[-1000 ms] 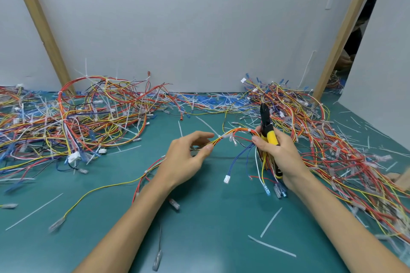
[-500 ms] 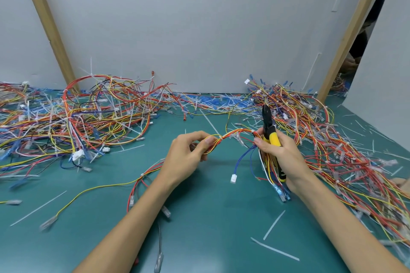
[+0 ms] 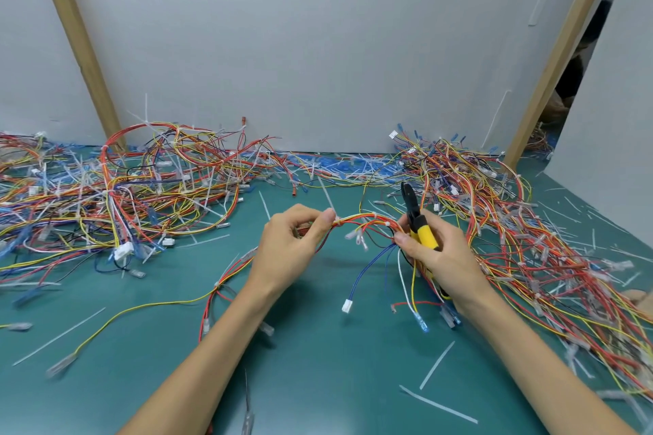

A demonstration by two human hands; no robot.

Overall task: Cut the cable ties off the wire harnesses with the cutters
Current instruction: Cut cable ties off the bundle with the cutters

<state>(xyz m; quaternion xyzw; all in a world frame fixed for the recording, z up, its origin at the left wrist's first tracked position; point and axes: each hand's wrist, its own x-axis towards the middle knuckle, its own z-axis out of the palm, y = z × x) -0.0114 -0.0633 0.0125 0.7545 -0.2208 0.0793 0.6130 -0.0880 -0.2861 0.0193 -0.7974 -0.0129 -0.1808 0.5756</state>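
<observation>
two hands met over the middle of the green desk. the left hand pinched a wire harness between thumb and fingers, just beside a white cable tie whose tail stuck up toward the far edge. the right hand was curled round the yellow handles of the cutters, the black nose pointing toward the far edge, and its fingertips also pinched the other end of the same arched stretch of harness. whether the cutter blades stood apart could not be told. loose ends hung from the right hand to the desk, one blue pair ending in a white connector. one heap of harnesses covered the far left of the desk out to the left edge, and a second heap ran down the right side toward the near right corner. between them, from the hands to the near edge, lay green surface with a few cut tie strips and stray wires. a white panel stood along the far edge, a slanted wooden post at each side.
</observation>
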